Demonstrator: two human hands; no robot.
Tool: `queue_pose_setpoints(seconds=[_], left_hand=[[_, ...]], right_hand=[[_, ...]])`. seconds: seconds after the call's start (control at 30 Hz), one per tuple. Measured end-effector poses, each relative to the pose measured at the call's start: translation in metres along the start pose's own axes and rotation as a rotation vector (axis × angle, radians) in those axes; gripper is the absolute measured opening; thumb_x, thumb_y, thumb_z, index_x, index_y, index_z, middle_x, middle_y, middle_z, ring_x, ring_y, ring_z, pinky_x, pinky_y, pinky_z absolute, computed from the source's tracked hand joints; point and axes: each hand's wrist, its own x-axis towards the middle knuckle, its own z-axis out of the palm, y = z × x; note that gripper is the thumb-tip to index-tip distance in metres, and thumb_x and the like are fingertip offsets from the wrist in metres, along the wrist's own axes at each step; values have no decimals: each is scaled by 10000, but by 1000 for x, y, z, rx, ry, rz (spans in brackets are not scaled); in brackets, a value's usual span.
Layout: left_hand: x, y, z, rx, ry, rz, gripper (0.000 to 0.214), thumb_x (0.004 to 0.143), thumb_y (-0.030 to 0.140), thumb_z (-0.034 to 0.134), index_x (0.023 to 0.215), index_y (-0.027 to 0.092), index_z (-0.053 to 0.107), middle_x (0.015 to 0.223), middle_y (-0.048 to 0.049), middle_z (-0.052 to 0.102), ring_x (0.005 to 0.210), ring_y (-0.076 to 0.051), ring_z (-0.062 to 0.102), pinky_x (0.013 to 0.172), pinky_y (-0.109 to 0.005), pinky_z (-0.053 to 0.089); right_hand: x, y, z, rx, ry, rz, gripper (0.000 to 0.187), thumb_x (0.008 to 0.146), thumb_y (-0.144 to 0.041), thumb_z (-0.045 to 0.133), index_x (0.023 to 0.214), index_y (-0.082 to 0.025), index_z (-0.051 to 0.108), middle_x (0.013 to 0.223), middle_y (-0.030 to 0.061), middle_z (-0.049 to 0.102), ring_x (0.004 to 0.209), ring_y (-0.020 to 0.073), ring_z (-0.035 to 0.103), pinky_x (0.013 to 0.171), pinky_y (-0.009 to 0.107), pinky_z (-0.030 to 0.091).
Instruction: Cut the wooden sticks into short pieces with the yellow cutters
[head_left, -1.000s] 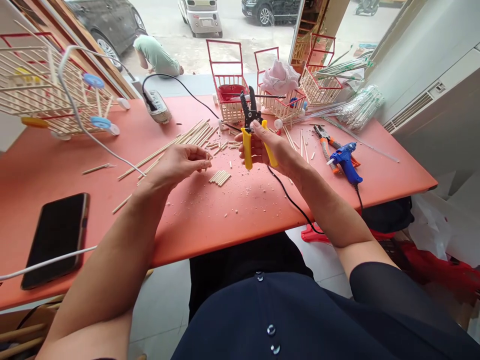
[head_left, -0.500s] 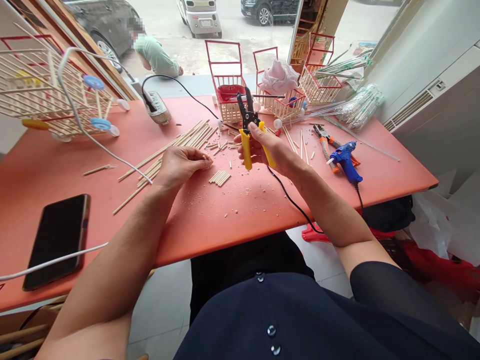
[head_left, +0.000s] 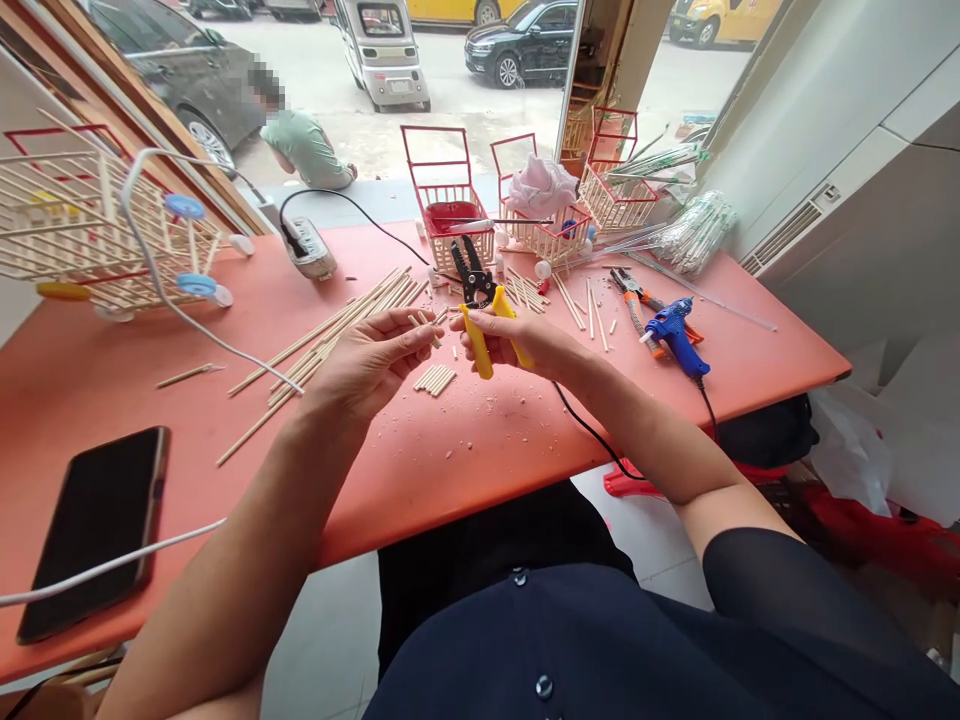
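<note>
My left hand point(head_left: 379, 362) pinches short wooden sticks point(head_left: 426, 330) between thumb and fingers, raised over the table. Close beside it, my right hand point(head_left: 517, 335) is closed around the yellow handles of wire strippers point(head_left: 478, 297), whose black jaws point up and away from me. A row of short cut sticks point(head_left: 435, 380) lies on the table below the hands. To the left, long wooden sticks point(head_left: 337, 325) are spread in a loose bundle. More short sticks point(head_left: 527, 290) lie behind my right hand.
On the pink table point(head_left: 360, 500) are a phone point(head_left: 94, 530), a power strip point(head_left: 309, 250), a blue glue gun point(head_left: 675, 335) and orange-handled pliers point(head_left: 634, 305). Small stick-built carts point(head_left: 455, 215) stand at the back. A white cable point(head_left: 187, 300) crosses the left side. A person point(head_left: 306, 150) sits outside.
My left hand has lifted from the table with short sticks in its fingers. The wire strippers in my right hand have come closer to it. The camera view has tilted up.
</note>
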Motion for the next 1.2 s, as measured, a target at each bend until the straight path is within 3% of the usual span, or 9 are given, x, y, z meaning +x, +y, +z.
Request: queue_pose_setpoints(seconds=[0.2,0.33,0.47,0.67,1.0,1.2], left_hand=[[-2,-5,2,-85,77,-40,315,620,188,1047,735,212,754,889,-30,781,802,-133,704,752,-235,622],[-6,-5,4,-103,56,-29,391,556,243,1107,743,194,767,857,-23,775,765,-117,685,706,-220,596],[-14,-4,12,-86,83,9,439,483,265,1128,755,198,790,846,-11,779,773,-126,699,698,-230,577],[-19,-9,21,-32,109,50,452,511,325,1112,773,216,760,852,-17,793,751,-154,704,702,-291,565],[-23,-9,28,-19,111,88,428,537,332,1093,769,222,750,826,-6,772,756,-153,699,765,-316,583],[-23,-10,30,-31,115,94,454,497,342,1113,761,219,765,825,-10,766,737,-149,674,755,-324,591]], right_hand=[[5,9,4,126,-36,155,208,1063,-382,795,1017,-180,806,927,88,842,891,190,806,848,307,710],[8,15,7,151,-89,196,194,1072,-350,770,1029,-165,809,954,101,860,879,191,818,863,325,723],[7,20,10,160,-54,162,116,1006,-273,848,1070,-189,798,957,68,849,869,183,802,864,348,738],[3,21,14,118,-25,50,253,875,-275,990,1025,-213,796,907,18,773,868,149,748,782,255,701],[7,29,9,61,-35,-47,516,651,-396,1147,997,-219,808,922,-15,758,875,122,740,784,239,683],[6,29,11,28,-5,-48,479,699,-402,1129,992,-233,790,912,-20,753,870,115,728,760,225,668]])
